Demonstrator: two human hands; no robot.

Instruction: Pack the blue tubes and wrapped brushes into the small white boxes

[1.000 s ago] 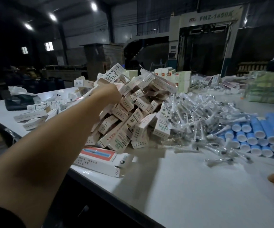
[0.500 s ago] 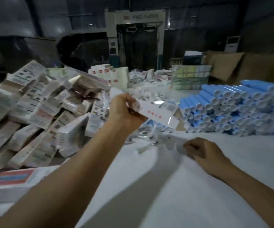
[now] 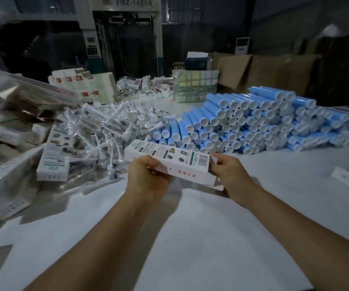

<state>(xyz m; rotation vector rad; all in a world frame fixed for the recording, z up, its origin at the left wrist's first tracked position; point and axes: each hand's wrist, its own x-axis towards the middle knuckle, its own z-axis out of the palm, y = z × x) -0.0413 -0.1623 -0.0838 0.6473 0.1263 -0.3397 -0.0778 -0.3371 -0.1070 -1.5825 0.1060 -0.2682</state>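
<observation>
Right now I have one small white printed cardboard box [image 3: 170,162] held up over the bench, lying lengthwise between both hands. My left hand [image 3: 148,179] grips its left end with fingers curled under and thumb on top; my right hand [image 3: 229,175] pinches the right end, where a loose end flap [image 3: 215,186] hangs open. I judge the box to be very light and thin-walled, stiff along its creases but easy to crush, so I would hold it by the long edges and keep pressure off the flat printed panel. The open right end looks like the mouth to load through.

What goes in lies just beyond: a stack of light-blue plastic tubes with white caps [image 3: 249,120], piled caps toward me, and to their left a loose heap of brushes in clear crinkly wrappers [image 3: 106,124]. I expect the tubes to be smooth and apt to roll, best taken around the barrel; the wrappers look slippery and tangled.

More white boxes [image 3: 22,143] are heaped at the left. The bench [image 3: 190,238] is a plain pale sheet, dimly lit. Behind stand brown cardboard sheets [image 3: 263,72] and a large machine [image 3: 125,38] in a dark hall.
</observation>
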